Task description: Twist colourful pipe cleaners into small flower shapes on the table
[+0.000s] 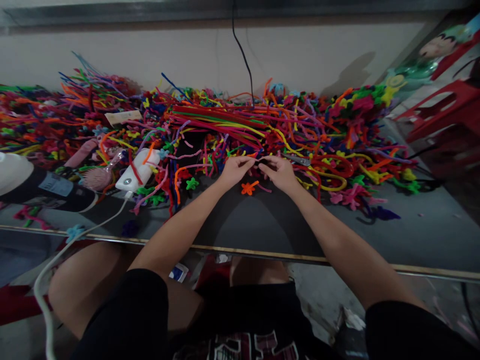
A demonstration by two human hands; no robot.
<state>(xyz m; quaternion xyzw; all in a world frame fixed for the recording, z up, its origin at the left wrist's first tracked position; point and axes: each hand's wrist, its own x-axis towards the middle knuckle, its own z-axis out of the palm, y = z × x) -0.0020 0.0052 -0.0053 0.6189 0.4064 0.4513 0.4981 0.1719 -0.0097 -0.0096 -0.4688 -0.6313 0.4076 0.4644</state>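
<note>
My left hand (234, 170) and my right hand (279, 172) meet at the middle of a dark table (247, 225), fingertips pinched together on a thin dark pipe cleaner (261, 162) between them. An orange pipe-cleaner flower (248, 188) lies on the table just below my hands. Behind them spreads a big heap of colourful pipe cleaners (225, 125), with a bundle of straight red, green and yellow ones on top.
A white device with a cable (137, 170) and a pink hairbrush (98, 176) lie at the left. Green, pink and purple flowers (350, 196) are scattered around. Red plastic stools (450, 110) stand at the right. A black cord (242, 50) hangs down the wall.
</note>
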